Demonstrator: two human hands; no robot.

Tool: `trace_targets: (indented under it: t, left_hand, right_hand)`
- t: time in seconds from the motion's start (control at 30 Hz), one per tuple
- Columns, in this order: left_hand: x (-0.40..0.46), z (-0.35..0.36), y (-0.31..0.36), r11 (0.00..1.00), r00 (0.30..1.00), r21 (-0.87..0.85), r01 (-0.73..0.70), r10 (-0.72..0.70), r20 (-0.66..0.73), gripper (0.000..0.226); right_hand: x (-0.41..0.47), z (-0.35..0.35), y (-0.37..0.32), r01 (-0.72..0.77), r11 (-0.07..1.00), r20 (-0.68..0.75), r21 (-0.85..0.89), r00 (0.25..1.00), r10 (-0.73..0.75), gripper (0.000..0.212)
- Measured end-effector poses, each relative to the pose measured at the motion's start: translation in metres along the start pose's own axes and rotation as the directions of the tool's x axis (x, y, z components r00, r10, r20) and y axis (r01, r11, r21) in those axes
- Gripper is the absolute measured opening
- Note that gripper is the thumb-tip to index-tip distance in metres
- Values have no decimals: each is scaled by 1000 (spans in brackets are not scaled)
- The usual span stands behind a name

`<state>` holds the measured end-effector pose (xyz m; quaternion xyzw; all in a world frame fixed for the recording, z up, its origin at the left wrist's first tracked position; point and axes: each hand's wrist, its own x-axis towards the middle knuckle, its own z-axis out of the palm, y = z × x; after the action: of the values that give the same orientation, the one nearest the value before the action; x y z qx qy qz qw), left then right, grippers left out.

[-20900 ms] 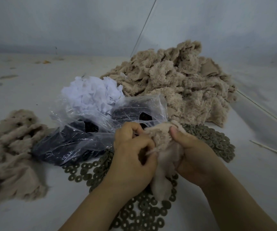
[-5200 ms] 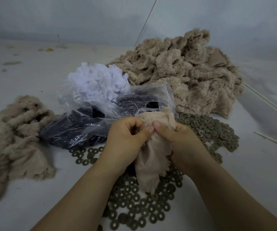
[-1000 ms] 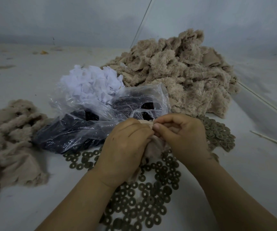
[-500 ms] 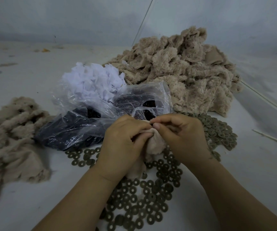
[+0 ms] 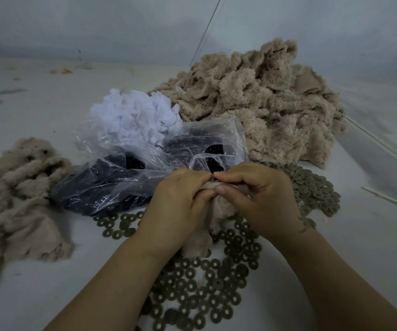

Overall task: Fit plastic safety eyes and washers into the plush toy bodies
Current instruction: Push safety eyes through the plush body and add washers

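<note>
A beige plush body [image 5: 219,206] is bunched between both hands, low over the table's middle. My left hand [image 5: 178,206] grips its left side with curled fingers. My right hand [image 5: 257,194] pinches its top with thumb and forefinger, fingertips meeting the left hand's; whatever sits between them is hidden. Flat olive washers [image 5: 200,297] lie scattered under and in front of the hands, with more washers [image 5: 312,187] to the right. A clear plastic bag [image 5: 111,185] of black safety eyes lies just behind the hands.
A big heap of beige plush bodies [image 5: 259,101] fills the back right. A smaller plush pile [image 5: 16,197] lies at the left. White fabric scraps [image 5: 135,118] sit behind the bag. A thin white stick [image 5: 393,199] lies at the right.
Both hands have stayed pressed together on the plush body over the last second, shifting only slightly. Five seconds ago the body was held higher and more spread out.
</note>
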<state>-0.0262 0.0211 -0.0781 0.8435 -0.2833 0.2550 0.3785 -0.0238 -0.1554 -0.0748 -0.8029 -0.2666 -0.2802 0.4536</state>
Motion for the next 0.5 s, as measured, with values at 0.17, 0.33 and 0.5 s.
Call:
trace_targets:
  t: [0.17, 0.33, 0.5]
  left_hand:
    - [0, -1, -5, 996, 997, 56, -72, 70, 31, 18]
    - [1, -2, -8, 994, 995, 44, -97, 96, 27, 15]
    - [0, -1, -9, 991, 992, 52, -124, 124, 6, 18]
  right_hand:
    - [-1, 5, -1, 20, 1000, -16, -21, 1000, -21, 16]
    - [-3, 7, -3, 28, 999, -32, -31, 999, -29, 13]
    - [-3, 10, -6, 17, 999, -46, -27, 999, -18, 7]
